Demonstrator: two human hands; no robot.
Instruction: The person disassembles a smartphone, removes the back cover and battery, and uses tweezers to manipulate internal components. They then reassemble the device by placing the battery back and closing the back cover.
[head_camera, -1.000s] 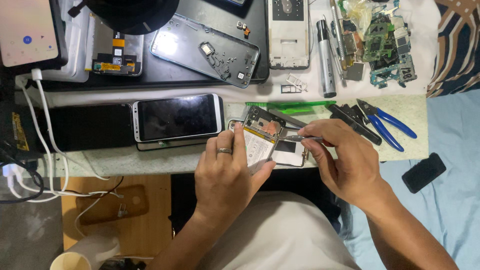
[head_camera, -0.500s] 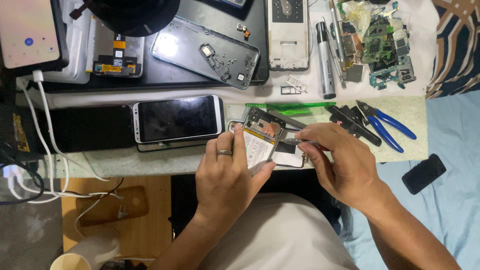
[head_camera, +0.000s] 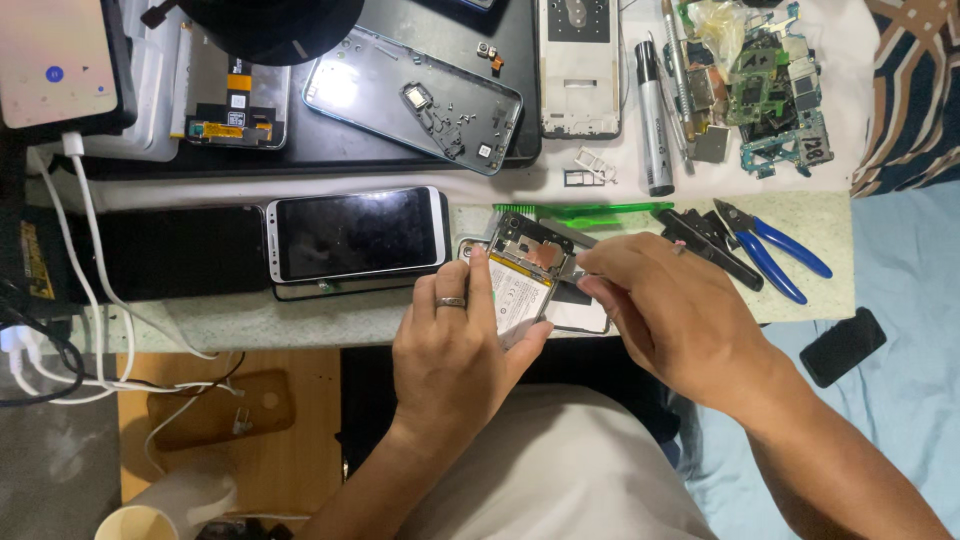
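Yellow-labelled battery and bare circuitry show inside the opened phone (head_camera: 525, 280), which lies at the near edge of the work surface (head_camera: 300, 315), directly under both hands. The left hand (head_camera: 455, 345) grips this phone from its near side: fingers curled over the left edge, thumb along the lower right side, a ring on one finger. The right hand (head_camera: 665, 310) sits just right of the phone, its fingertips pressed together around a thin metal tool (head_camera: 568, 268), whose tip touches the phone's upper interior. What the tip meets cannot be made out.

Just left of the left hand lies a white phone (head_camera: 355, 233), screen up and dark, stacked on a black one. Beyond the right hand's knuckles lies a green plastic tool (head_camera: 580, 211); to its right, blue-handled pliers (head_camera: 775, 250) beside a black-handled tool. Farther off from both hands: a stripped phone frame (head_camera: 415, 100), a white rear housing (head_camera: 580, 65), a grey pen-shaped tool (head_camera: 652, 120) and loose circuit boards (head_camera: 775, 95). White cables (head_camera: 85, 260) run well left of the left hand.
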